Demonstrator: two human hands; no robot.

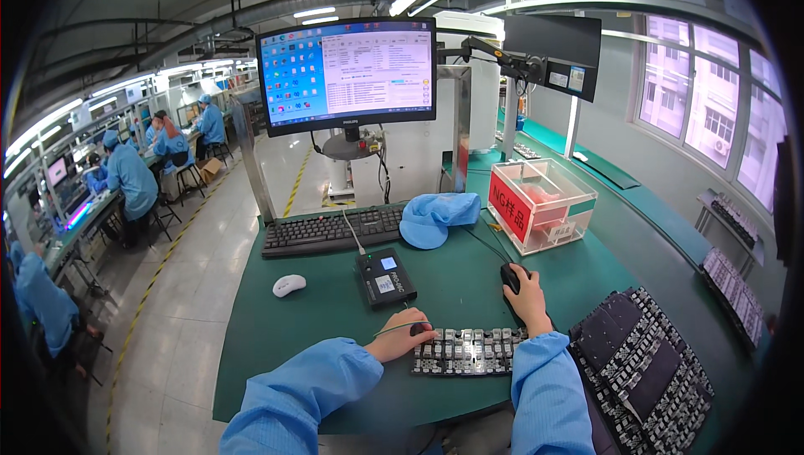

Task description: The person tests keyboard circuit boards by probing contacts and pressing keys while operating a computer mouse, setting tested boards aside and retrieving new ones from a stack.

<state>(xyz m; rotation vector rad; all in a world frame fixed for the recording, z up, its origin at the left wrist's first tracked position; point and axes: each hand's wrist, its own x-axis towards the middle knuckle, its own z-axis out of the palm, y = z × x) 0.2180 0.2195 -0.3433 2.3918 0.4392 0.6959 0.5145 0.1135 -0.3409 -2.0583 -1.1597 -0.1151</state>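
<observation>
My left hand (402, 334) is closed in a pinch on a small dark cable end (417, 328), at the left end of a panel of small circuit boards (469, 351). The fingers partly hide this piece, and a thin cable loops across the hand. Just beyond sits a black tester box (385, 277) with a small lit screen and a white cable plugged in at its back. My right hand (527, 297) rests over a black mouse (508, 277), fingers wrapped round it, beyond the panel's right end. Behind the table stands a lit monitor (347, 74) showing windows and icons.
A white mouse (289, 286) and a black keyboard (331, 232) lie on the green mat (276, 346). A blue cap (437, 219) partly covers the keyboard's right end. A clear box (544, 204) with a red label stands behind right. Stacked board panels (645, 363) lie at right.
</observation>
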